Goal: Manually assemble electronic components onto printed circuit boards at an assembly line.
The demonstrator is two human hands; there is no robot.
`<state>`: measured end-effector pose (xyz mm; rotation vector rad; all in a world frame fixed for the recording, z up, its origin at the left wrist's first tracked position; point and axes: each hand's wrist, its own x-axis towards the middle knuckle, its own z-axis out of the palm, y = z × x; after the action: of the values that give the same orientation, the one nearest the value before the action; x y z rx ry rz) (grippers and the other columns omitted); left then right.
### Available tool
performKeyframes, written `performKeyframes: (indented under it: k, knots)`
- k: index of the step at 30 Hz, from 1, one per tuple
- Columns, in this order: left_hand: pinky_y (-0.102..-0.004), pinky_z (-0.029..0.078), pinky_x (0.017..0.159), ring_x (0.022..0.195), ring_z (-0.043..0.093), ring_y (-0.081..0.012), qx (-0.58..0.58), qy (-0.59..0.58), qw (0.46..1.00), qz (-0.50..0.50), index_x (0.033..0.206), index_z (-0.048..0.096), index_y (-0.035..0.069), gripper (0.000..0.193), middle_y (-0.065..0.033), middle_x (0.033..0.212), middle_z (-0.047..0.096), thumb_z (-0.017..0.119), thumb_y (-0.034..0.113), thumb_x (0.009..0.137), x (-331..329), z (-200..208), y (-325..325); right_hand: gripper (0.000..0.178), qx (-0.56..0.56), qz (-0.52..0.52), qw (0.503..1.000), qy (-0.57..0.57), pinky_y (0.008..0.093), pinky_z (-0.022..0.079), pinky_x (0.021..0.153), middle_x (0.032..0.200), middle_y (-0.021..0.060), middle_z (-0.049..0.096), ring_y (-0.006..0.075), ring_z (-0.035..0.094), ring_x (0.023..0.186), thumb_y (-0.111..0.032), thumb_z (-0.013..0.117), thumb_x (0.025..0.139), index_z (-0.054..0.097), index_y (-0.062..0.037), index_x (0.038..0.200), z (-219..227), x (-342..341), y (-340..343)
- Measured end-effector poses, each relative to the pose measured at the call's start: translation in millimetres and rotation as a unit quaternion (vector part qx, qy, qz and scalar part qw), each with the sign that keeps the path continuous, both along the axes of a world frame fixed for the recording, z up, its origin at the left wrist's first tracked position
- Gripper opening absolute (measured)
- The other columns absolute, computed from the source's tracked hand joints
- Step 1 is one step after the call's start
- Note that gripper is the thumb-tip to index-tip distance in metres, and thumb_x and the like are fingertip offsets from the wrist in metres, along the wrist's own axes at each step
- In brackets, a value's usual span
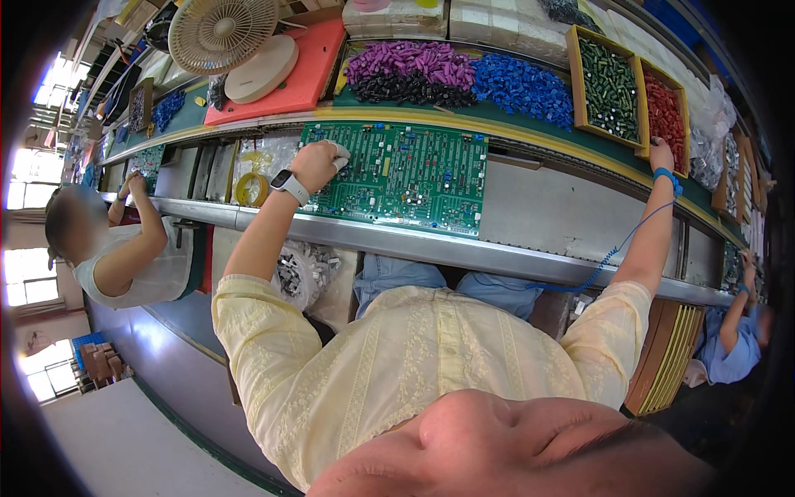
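Left hand sits on the left edge of the green circuit board, fingers curled down and pressed onto the board surface; looks like a white fingertip cover or a small part under them, can't tell which. Judging by the pose, it's either steadying the board or seating a component. White-strapped watch on that wrist.

Right hand is stretched out to the red parts tray at the far right edge of the line, fingers dipped over the tray's near rim. Can't see whether they're pinching anything. Blue wrist strap with coiled cord trails from that wrist back toward the near rail, presumably static grounding, which fits bare-board handling.

Board lies flat on the conveyor between the near metal rail and the far yellow-edged rail, roughly centred in front of the person, so both hands reach it without leaning.

Parts are staged along the shelf beyond the far rail, sorted by colour: purple pile, black pile, blue pile, then the green parts tray beside the red one. All within arm's reach, likely for fast picking.

Desk fan stands at the far left of the shelf. Other people work at both ends of the line.
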<state>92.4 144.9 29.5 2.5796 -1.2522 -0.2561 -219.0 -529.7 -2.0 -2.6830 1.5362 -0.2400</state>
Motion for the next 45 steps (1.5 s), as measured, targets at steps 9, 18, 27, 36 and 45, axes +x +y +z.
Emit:
performKeyframes:
  k: [9, 18, 27, 36, 45]
  knots:
    - [-0.0369, 0.049, 0.073, 0.080, 0.061, -0.0314, -0.007, 0.001, 1.000, 0.003, 0.086, 0.067, 0.006, 0.014, -0.0158, 0.084, 0.064, 0.062, 0.013, 0.075, -1, -2, 2, 0.037, 0.008, -0.008, 1.000, -0.007, 0.0410, 0.044, 0.084, 0.103, 0.0208, 0.060, 0.0366, 0.056, 0.099, -0.030, 0.054, 0.081, 0.058, -0.0111, 0.112, 1, 2, 3]
    - [-0.0370, 0.048, 0.074, 0.080, 0.062, -0.0307, -0.118, 0.045, 0.992, 0.012, 0.097, 0.066, 0.006, 0.024, -0.0173, 0.086, 0.064, 0.058, 0.023, 0.082, 29, 26, -2, 0.042, 0.014, -0.005, 0.999, 0.047, 0.0423, 0.044, 0.086, 0.108, 0.0186, 0.059, 0.0358, 0.055, 0.102, -0.033, 0.058, 0.076, 0.058, -0.0136, 0.113, 19, 5, 17]
    - [-0.0386, 0.047, 0.078, 0.085, 0.060, -0.0317, -0.145, -0.048, 0.988, -0.030, 0.096, 0.065, 0.006, 0.023, -0.0173, 0.092, 0.063, 0.058, 0.020, 0.079, 58, 37, -98, 0.029, -0.016, 0.005, 0.998, 0.056, 0.0436, 0.045, 0.084, 0.100, 0.0202, 0.061, 0.0351, 0.057, 0.097, -0.021, 0.055, 0.077, 0.062, -0.0107, 0.103, 30, 13, 31]
    - [-0.0412, 0.047, 0.081, 0.094, 0.058, -0.0322, -0.037, -0.133, 0.988, 0.069, 0.095, 0.063, 0.005, 0.030, -0.0179, 0.100, 0.061, 0.058, 0.030, 0.080, 62, 13, -200, 0.030, -0.012, -0.002, 0.997, 0.083, 0.0427, 0.046, 0.083, 0.100, 0.0205, 0.061, 0.0346, 0.057, 0.097, -0.020, 0.057, 0.075, 0.063, -0.0082, 0.102, 36, 14, 36]
    - [-0.0403, 0.046, 0.080, 0.090, 0.058, -0.0320, -0.111, -0.098, 0.988, 0.045, 0.096, 0.063, 0.005, 0.031, -0.0195, 0.101, 0.060, 0.059, 0.031, 0.079, 42, 23, -208, 0.028, -0.091, -0.002, 0.991, -0.100, 0.0436, 0.045, 0.082, 0.096, 0.0212, 0.061, 0.0367, 0.057, 0.093, -0.015, 0.051, 0.078, 0.063, -0.0091, 0.103, 25, -13, 29]
